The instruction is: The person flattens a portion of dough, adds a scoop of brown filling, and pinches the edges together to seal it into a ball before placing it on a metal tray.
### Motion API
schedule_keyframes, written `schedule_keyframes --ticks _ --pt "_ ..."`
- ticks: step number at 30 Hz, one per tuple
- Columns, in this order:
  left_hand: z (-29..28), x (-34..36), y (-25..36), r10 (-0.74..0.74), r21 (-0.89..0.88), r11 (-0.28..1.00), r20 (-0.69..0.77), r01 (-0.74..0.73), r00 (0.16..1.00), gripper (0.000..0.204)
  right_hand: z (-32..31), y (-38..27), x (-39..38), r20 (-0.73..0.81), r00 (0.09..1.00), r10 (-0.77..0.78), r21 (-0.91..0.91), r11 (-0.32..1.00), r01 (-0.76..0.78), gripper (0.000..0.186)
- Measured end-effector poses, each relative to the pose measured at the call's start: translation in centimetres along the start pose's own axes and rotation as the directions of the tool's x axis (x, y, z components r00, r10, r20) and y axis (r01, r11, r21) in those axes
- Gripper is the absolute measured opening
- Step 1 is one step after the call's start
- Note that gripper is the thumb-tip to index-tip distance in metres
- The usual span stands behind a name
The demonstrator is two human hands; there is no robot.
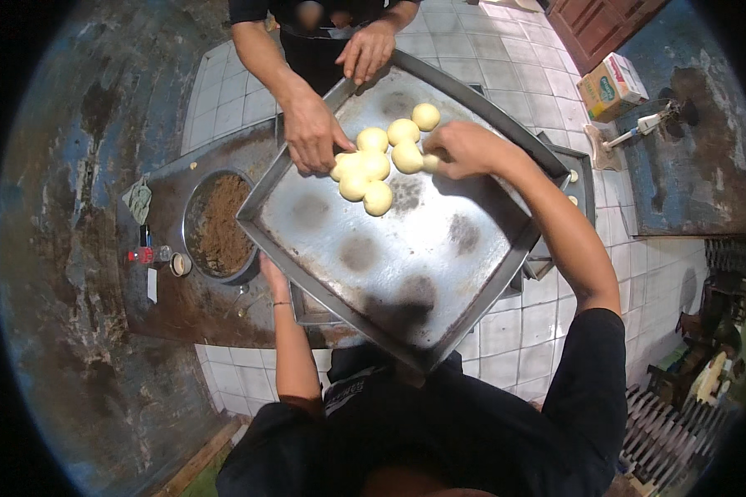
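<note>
A large square metal baking tray (489,286) is tilted corner-on in front of me. Several pale yellow dough balls (378,199) lie clustered in its far half. My right hand (471,151) reaches over the tray's right side, its fingers closed round a dough ball (430,163) at the right of the cluster. At the left rim, my left hand (274,280) grips the tray from outside and below; most of its fingers are hidden. Across from me, a co-worker's hand (313,132) touches the balls at the left. The co-worker's other hand (368,51) rests at the tray's far corner.
Left of the tray, a steel bowl (187,228) of brown crumbly filling (224,225) stands on a worn table (162,311). Beside it are a small bottle (141,255), a little cup (180,264) and a cloth (138,200). Another tray (584,190) shows at right, beyond it a carton (612,88).
</note>
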State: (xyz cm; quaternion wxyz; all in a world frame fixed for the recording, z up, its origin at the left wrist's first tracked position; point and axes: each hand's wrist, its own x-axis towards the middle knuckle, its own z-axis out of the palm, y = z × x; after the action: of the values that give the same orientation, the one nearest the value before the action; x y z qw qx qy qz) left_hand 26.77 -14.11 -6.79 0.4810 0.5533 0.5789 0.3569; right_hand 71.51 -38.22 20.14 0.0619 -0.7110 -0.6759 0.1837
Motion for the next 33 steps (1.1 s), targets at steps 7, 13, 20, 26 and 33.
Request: schedule_keyframes --ticks 7,13,20,26,33 --pt "-4.4 -12.7 19.9 0.373 -0.494 0.794 -0.067 -0.355 0.926 0.037 -0.4 -11.0 -7.4 0.327 0.927 -0.183 0.836 0.513 -0.194 0.033" --pt "-1.6 -20.7 27.4 0.425 -0.548 0.832 0.529 -0.087 0.734 0.051 2.6 -27.1 -4.4 -0.453 0.875 0.173 0.666 0.717 0.203 0.025" --pt "-7.8 -17.8 27.6 0.438 -0.647 0.678 -0.028 -0.35 0.899 0.042 4.9 -36.6 2.4 -0.636 0.76 0.131 0.659 0.605 0.447 0.035" --pt "-15.3 -11.0 22.4 0.111 -0.866 0.497 0.013 -0.044 0.994 0.042 7.0 -44.1 11.0 -0.515 0.805 0.295 0.796 0.513 0.321 0.012" --pt "-24.4 -3.8 12.7 0.466 -0.425 0.853 0.357 -0.304 0.81 0.046 8.3 -47.9 22.3 -0.12 0.979 -0.167 0.523 0.828 0.205 0.031"
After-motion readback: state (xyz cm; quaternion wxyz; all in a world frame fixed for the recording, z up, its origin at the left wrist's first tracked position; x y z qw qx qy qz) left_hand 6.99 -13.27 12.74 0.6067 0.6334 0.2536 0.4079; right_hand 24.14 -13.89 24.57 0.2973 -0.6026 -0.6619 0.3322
